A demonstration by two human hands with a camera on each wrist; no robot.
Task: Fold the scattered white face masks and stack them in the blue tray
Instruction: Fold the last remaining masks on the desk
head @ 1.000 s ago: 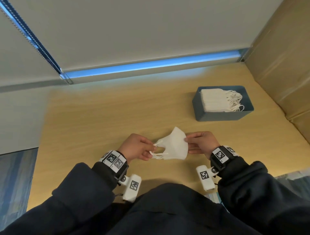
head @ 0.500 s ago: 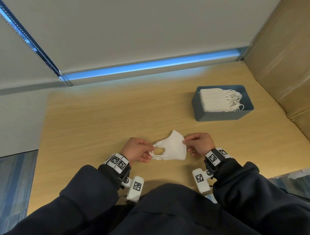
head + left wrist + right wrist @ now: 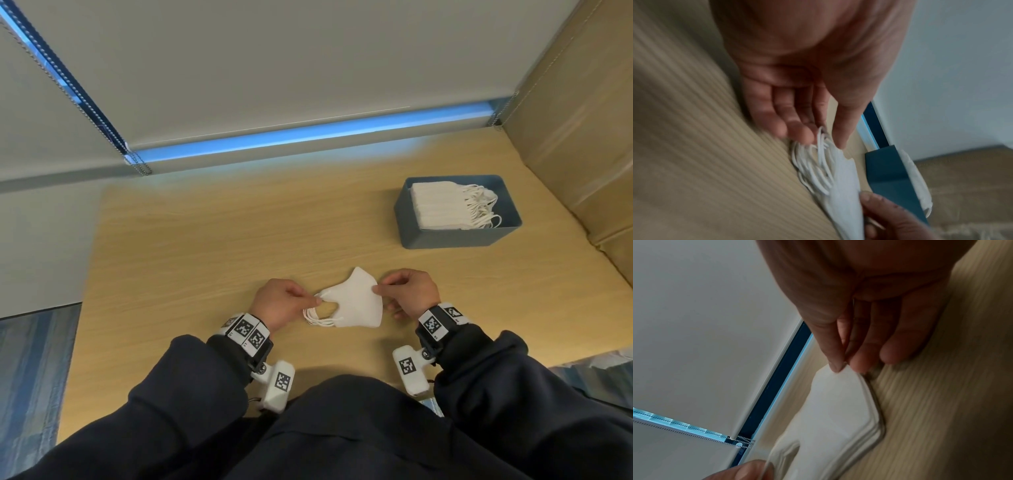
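Seen from the head camera, a folded white fabric face mask (image 3: 356, 303) is held low over the pale wooden counter (image 3: 205, 246), well apart from the blue rectangular plastic tray (image 3: 445, 241), on the side nearer the person. The tray already holds a neat stack of folded white masks (image 3: 438, 205). The left hand (image 3: 281, 303) is seen pinching the mask's thin white ear loops (image 3: 317, 317) on the side away from the tray; the right hand (image 3: 409, 294) is seen pinching the mask's pointed edge on the tray side.

In the blurred left wrist view, the bundled ear loops (image 3: 813, 164) are pinched between the left thumb and fingertips (image 3: 797, 129), with the tray's blue wall (image 3: 888, 172) visible beyond the mask.

In the right wrist view, the mask's upper corner (image 3: 838, 374) is nipped between the right thumb and forefinger, and its layered edges (image 3: 869, 426) are seen lying close together just above the counter.

The mask is judged to be very light, soft and limp, likely to spring open if released. A hold on the folded body, with the layers pressed together, is judged safer than one on the loops, which could tangle or snag on the stack.
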